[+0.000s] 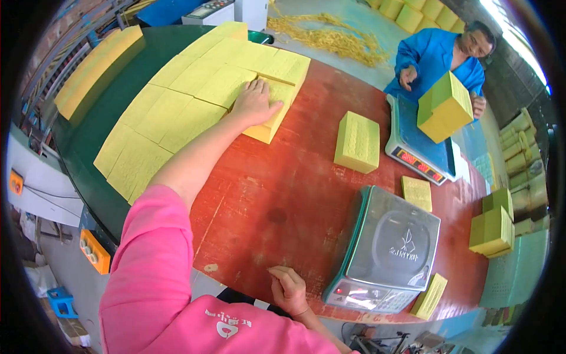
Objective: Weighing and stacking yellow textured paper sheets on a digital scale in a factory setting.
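Observation:
My left hand (256, 105) reaches across to a yellow block (265, 131) at the near right end of a large group of yellow blocks (177, 115). The blocks look like thick stacks of paper with embossed tops. The hand lies palm down, fingers stretched over the block and thumb apart, touching its top. That block sits slightly lower than its neighbours. My right hand (289, 289) rests by the table's near edge, fingers loosely curled, with nothing seen in it. Nearest to it on the right is a scale with a steel pan (392, 236).
Blocks straddle a dark green round surface (82, 153) and the red table (259, 206). A single block (358, 141) stands mid-table. Across it, a person in blue (433, 59) handles stacked blocks (445, 106) on a second scale (421, 138). More blocks (494, 227) lie right.

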Action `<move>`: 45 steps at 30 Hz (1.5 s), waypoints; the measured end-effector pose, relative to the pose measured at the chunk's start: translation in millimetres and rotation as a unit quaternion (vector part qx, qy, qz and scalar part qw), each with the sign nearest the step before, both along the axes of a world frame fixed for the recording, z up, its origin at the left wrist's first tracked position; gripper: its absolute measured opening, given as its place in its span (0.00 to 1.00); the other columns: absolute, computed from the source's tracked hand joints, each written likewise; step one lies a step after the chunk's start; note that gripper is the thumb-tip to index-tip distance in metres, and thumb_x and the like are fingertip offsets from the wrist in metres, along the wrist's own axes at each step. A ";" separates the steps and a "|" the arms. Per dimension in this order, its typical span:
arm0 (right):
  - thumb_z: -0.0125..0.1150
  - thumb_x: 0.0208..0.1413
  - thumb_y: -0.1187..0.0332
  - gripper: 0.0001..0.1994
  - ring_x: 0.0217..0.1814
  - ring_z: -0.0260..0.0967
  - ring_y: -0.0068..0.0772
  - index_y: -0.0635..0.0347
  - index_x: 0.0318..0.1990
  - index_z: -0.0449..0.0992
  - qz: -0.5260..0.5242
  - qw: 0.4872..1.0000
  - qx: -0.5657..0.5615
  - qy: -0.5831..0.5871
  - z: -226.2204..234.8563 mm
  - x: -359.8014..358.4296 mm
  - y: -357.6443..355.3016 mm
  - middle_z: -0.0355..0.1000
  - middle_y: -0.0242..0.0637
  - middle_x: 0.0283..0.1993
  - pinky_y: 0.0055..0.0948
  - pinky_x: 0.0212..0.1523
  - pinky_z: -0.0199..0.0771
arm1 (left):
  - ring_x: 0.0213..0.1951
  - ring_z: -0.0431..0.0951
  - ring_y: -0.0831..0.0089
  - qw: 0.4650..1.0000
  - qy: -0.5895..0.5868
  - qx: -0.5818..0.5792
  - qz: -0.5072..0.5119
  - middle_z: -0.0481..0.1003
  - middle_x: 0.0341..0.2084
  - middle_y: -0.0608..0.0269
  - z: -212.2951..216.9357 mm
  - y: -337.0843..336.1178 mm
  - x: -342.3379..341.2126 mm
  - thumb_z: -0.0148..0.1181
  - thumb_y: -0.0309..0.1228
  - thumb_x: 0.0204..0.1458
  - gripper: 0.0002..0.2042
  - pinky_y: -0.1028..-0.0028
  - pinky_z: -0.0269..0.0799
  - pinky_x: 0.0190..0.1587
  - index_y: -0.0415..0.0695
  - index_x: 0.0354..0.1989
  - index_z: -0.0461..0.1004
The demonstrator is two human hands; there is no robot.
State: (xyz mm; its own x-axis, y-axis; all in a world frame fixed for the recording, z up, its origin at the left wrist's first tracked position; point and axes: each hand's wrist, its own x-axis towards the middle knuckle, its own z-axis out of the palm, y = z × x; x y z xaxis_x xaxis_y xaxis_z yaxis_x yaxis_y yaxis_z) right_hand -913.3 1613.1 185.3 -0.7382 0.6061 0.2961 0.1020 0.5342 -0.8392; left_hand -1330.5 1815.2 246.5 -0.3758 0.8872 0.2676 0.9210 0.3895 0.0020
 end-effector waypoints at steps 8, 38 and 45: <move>0.57 0.49 0.82 0.12 0.41 0.75 0.46 0.65 0.43 0.75 0.005 0.999 0.021 0.033 -8.0 5.9 -1.1 0.75 0.47 0.40 0.35 0.41 0.76 | 0.68 0.55 0.47 0.988 -0.030 0.045 -0.147 0.58 0.64 0.36 -10.3 -75.1 100.2 0.47 0.52 0.60 0.38 0.59 0.50 0.70 0.24 0.63 0.56; 0.66 0.51 0.64 0.29 0.70 0.52 0.65 0.62 0.62 0.68 -0.201 0.916 0.348 0.006 198.4 190.3 65.6 0.60 0.55 0.67 0.52 0.68 0.54 | 0.62 0.67 0.63 0.183 -0.937 0.205 -0.214 0.63 0.64 0.58 48.7 -141.0 470.8 0.43 0.49 0.63 0.27 0.59 0.67 0.63 0.49 0.67 0.58; 0.64 0.48 0.71 0.25 0.65 0.61 0.58 0.64 0.56 0.72 -0.226 0.946 0.207 -0.104 197.9 191.3 139.5 0.67 0.53 0.60 0.43 0.64 0.62 | 0.55 0.74 0.66 0.058 -0.984 0.146 0.082 0.73 0.53 0.61 34.5 -100.9 487.3 0.46 0.42 0.64 0.20 0.62 0.70 0.59 0.47 0.60 0.67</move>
